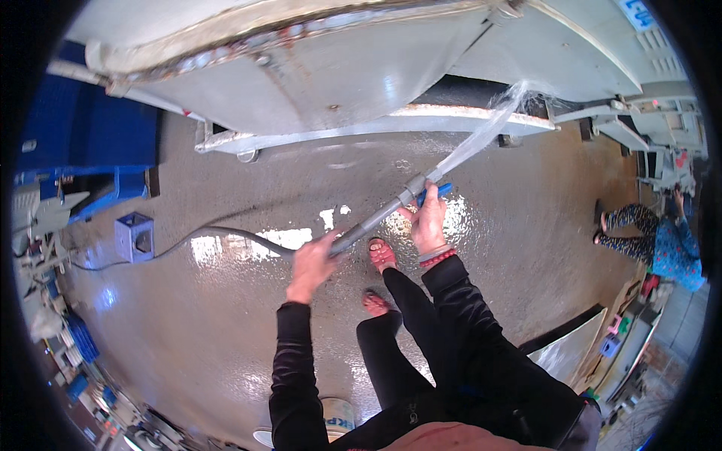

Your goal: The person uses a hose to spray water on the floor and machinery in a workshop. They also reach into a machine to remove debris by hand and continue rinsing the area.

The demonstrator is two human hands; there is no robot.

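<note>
A: What is nearest?

B: The person's own black-clad legs and two feet in red sandals (382, 254) on the wet floor (226, 331). Just above them the left hand (312, 263) is closed around a grey hose (226, 234), and the right hand (429, 222) is wrapped around the nozzle end (410, 188), by a blue lever.

A: Where does the hose run?

B: From the left hand it curves away left across the floor, toward a small blue crate (134, 235) standing on the floor. A jet of water (481, 135) leaves the nozzle and strikes the lower edge of a big grey metal machine (338, 75), splashing there.

A: Anything standing between?

B: Nothing lies between the nozzle and the machine; only the spray crosses that gap.

A: And the floor?

B: Grey, speckled, glossy with water, with bright reflections beside the hose.

A: Farther out?

B: At the right, well apart, another person (662, 240) in patterned blue clothes crouches near white equipment. At the left stands a blue frame (98, 143), with small blue trays lower down along the edge.
</note>
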